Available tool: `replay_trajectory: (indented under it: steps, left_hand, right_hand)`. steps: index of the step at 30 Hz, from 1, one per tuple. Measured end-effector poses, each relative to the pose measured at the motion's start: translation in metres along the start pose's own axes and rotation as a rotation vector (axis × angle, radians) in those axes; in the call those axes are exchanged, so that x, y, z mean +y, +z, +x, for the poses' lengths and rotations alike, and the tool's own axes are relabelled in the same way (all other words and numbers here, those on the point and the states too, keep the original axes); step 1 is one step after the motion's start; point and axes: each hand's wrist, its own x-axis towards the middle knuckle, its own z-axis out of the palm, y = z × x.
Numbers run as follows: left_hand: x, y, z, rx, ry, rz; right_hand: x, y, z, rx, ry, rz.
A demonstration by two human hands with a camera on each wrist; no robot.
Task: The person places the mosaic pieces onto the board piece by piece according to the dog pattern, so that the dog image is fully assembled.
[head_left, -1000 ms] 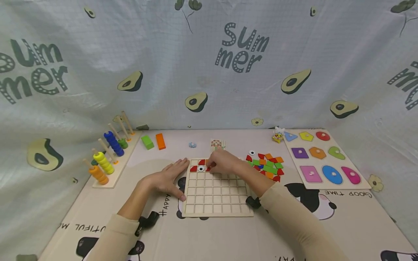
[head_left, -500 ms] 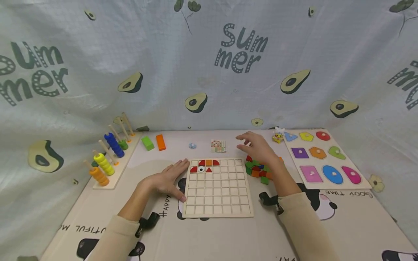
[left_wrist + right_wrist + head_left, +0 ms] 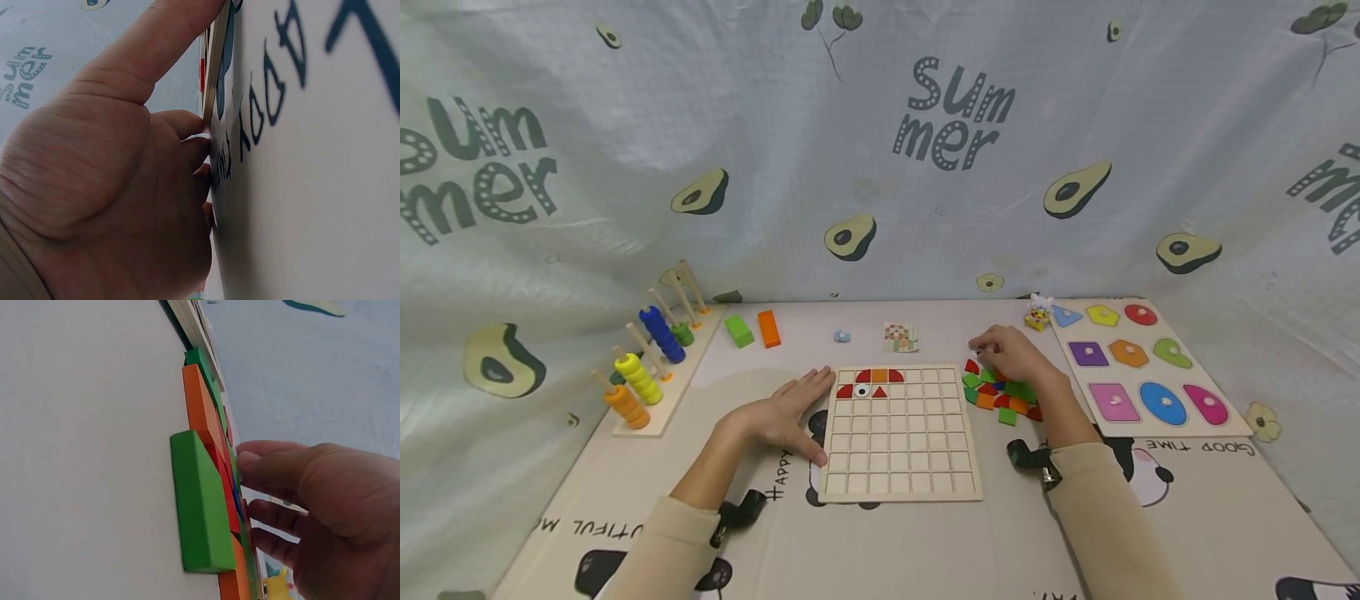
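Observation:
A square wooden grid board (image 3: 898,457) lies on the table. Its two far rows hold red pieces, an orange square (image 3: 880,376) and a white eye piece (image 3: 862,390) at the left. My left hand (image 3: 778,414) rests by the board's left edge, fingers extended, thumb touching its side. Right of the board is a pile of coloured pieces with a green block (image 3: 199,503) at its near side. Over the pile's far side is my right hand (image 3: 1013,357), fingers bent, thumb and index fingertips close together. I cannot tell whether a piece is between them.
A small picture card (image 3: 900,337) lies beyond the board. To the left stand a peg stacker (image 3: 658,408), a green block (image 3: 739,331) and an orange block (image 3: 769,328). A shape puzzle board (image 3: 1138,400) and a small figurine (image 3: 1038,313) are on the right.
My right hand has left the board, where a red triangle now shows in the second row, and moved right, then down to the pile. The left hand has stayed in place.

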Motion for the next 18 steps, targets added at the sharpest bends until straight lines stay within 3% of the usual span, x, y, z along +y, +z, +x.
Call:
replay_trajectory:
  steps: [6, 13, 18]
  left_hand:
    - [0.001, 0.0, 0.0, 0.005, -0.003, -0.005]
    - [0.001, 0.0, 0.0, 0.007, -0.004, 0.0]
    - [0.001, 0.0, 0.0, 0.011, 0.01, 0.005]
  right_hand:
    - [0.0, 0.0, -0.001, 0.019, 0.008, -0.07]
    - [-0.013, -0.008, -0.002, 0.037, 0.07, 0.018]
    - [-0.041, -0.011, -0.002, 0.094, -0.035, 0.133]
